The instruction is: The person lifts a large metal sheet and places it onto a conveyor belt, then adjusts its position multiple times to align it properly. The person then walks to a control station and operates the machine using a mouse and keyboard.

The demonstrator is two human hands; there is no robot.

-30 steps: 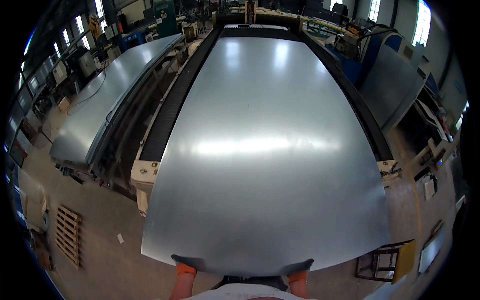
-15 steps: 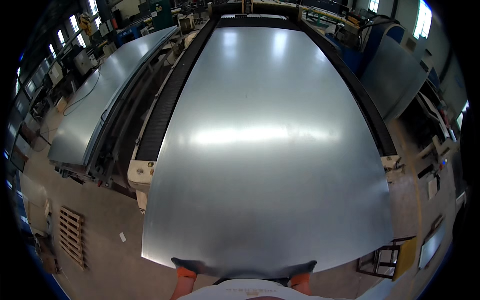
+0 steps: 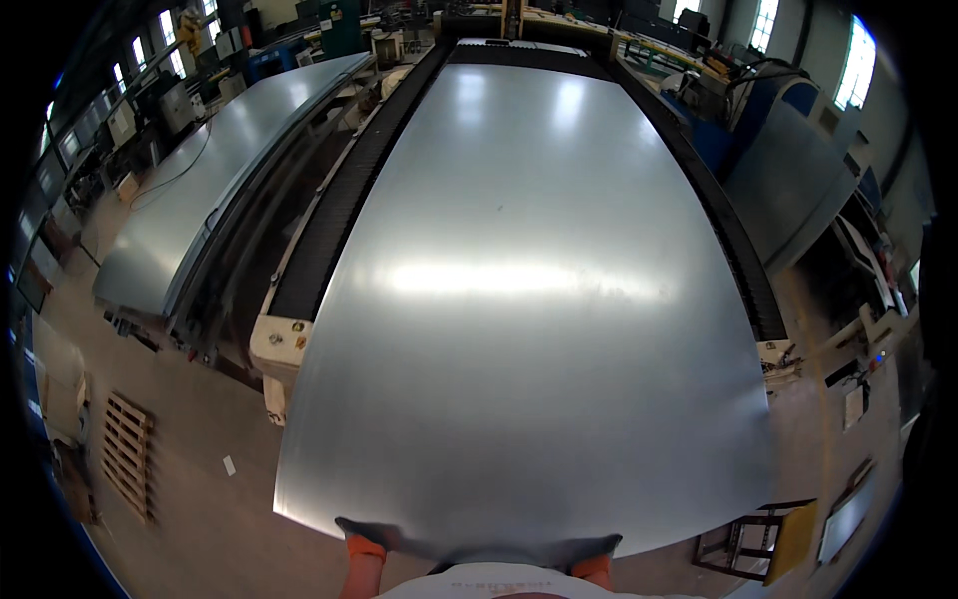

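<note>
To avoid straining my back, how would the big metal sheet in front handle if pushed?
The metal sheet probably flexes, since it looks thin for its span. Its smooth, shiny face may be slippery. Covering most of the machine bed, it's likely heavy overall.

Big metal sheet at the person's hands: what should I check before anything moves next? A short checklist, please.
1. Both hands at the near edge: ok, left hand and right hand are there.
2. Hands covered: ok, dark gloves with orange cuffs.
3. Firm grip: cannot tell, the fingers are mostly hidden.
4. Metal sheet wholly over the dark ribbed bed: not ok, its near end juts past the cream front corner.
5. Gap between sheet and stool: cannot tell, their outlines meet in this view.
6. Wooden pallet aside: ok, off to the left.
</note>
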